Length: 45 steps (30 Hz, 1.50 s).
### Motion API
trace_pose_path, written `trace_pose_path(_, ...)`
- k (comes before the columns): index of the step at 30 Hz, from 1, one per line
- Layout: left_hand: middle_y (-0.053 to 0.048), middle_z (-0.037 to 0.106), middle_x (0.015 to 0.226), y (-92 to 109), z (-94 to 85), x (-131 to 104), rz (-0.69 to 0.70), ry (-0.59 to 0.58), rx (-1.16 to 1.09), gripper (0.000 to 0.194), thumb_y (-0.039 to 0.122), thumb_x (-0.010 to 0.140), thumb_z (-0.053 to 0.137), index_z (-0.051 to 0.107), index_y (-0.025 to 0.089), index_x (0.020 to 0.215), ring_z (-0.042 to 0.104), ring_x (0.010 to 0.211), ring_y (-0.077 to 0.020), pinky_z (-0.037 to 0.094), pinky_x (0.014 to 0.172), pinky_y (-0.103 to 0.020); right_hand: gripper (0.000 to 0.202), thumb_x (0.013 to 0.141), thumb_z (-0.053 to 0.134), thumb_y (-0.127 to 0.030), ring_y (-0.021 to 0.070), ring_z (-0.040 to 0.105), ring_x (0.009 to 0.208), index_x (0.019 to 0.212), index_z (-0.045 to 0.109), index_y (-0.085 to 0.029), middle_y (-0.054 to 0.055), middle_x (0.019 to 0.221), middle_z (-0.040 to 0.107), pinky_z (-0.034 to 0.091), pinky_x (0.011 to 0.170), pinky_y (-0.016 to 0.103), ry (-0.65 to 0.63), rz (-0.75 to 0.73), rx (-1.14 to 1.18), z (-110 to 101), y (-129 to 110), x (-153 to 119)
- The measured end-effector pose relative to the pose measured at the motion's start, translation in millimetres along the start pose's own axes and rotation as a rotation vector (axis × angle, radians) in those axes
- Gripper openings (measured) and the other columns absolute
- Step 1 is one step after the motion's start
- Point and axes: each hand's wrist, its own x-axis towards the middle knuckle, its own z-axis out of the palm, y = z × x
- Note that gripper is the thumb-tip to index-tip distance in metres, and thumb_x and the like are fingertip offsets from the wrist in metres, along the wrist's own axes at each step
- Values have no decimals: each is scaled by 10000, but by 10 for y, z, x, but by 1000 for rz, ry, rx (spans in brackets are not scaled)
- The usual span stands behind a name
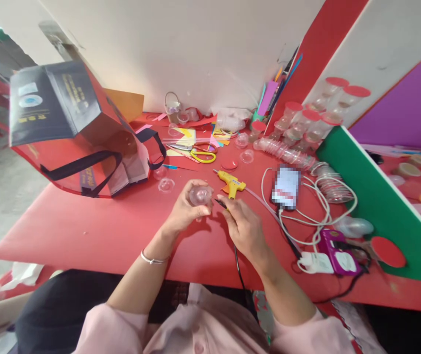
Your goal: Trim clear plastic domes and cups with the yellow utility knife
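My left hand (186,209) is wrapped round a small clear plastic cup (200,195), held above the red table (122,231). Facing it from the right, my right hand (246,227) grips a thin dark-tipped tool (220,202) with a black cord (238,268) trailing down to the table edge. The tip points at the cup, with a small gap seeming to lie between them. Most of the tool is hidden in my fingers, so its exact kind does not show. Just beyond my right hand lies a yellow glue gun (231,183).
A large gift bag (73,113) leans at the left. Yellow-handled scissors (199,155) and paper scraps lie behind. Stacked clear cups (286,152), a phone (286,187), white cables (324,216) and a purple power strip (337,250) crowd the right, beside a green panel (376,211).
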Motion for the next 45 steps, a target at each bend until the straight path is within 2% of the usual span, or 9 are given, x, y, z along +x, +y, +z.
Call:
trace_pose_path(3, -71, 681, 1095, -17, -13, 14, 26, 59, 27, 707, 388, 594, 959, 578, 234, 1170, 648, 672, -119, 466, 461, -172, 430, 1036, 487, -304, 211, 645, 856, 1461, 543, -328, 69, 973, 660, 520, 759, 326, -18, -25, -108, -8, -18, -12)
trace_pose_path(6, -68, 670, 1083, -37, -20, 24, 58, 105, 64, 766, 390, 517, 992, 605, 221, 1156, 651, 808, -144, 537, 633, -203, 464, 1031, 481, -305, 230, 626, 903, 1494, 515, -311, 84, 1005, 645, 509, 784, 351, -34, -54, -135, -32, -45, -6)
trace_pose_path(9, -66, 665, 1060, -52, -24, 28, 91, 135, 100, 778, 402, 492, 999, 613, 219, 1142, 630, 880, -159, 531, 743, -230, 509, 1026, 488, -297, 232, 618, 912, 1534, 465, -314, 88, 1020, 653, 505, 807, 364, -19, -71, -131, -38, -52, -2)
trace_pose_path(11, -62, 665, 1040, -57, -22, 29, 101, 146, 118, 787, 424, 483, 997, 612, 220, 1139, 623, 881, -161, 519, 779, -246, 507, 1016, 516, -294, 233, 621, 917, 1521, 486, -328, 87, 1025, 663, 506, 827, 371, 10, -77, -129, -34, -41, -2)
trace_pose_path(16, -41, 662, 973, -51, -10, 31, 105, 118, 130, 762, 476, 520, 971, 596, 228, 1134, 611, 837, -155, 493, 771, -260, 433, 980, 603, -281, 232, 629, 947, 1404, 622, -367, 86, 1070, 679, 501, 862, 375, 86, -121, -142, -37, -2, 0)
trace_pose_path(24, -22, 649, 962, -54, -22, 36, 105, 135, 182, 768, 515, 483, 973, 584, 225, 1079, 597, 822, -150, 474, 753, -264, 386, 951, 667, -250, 182, 627, 909, 1329, 684, -327, 63, 1031, 693, 487, 838, 318, 169, -174, -151, -39, -14, 25)
trace_pose_path(33, -10, 647, 934, -44, -32, 42, 106, 130, 206, 832, 510, 435, 985, 542, 229, 1080, 580, 789, -140, 459, 720, -258, 388, 949, 669, -237, 177, 621, 906, 1329, 686, -310, 62, 1017, 694, 483, 834, 313, 155, -187, -148, -39, -29, 26)
trace_pose_path(45, -14, 657, 879, -10, -28, 29, 55, 143, 257, 772, 571, 442, 963, 552, 207, 985, 570, 737, -137, 444, 680, -252, 386, 948, 668, -240, 182, 618, 900, 1328, 688, -308, 64, 1002, 689, 482, 830, 316, 170, -191, -161, -19, -29, 22)
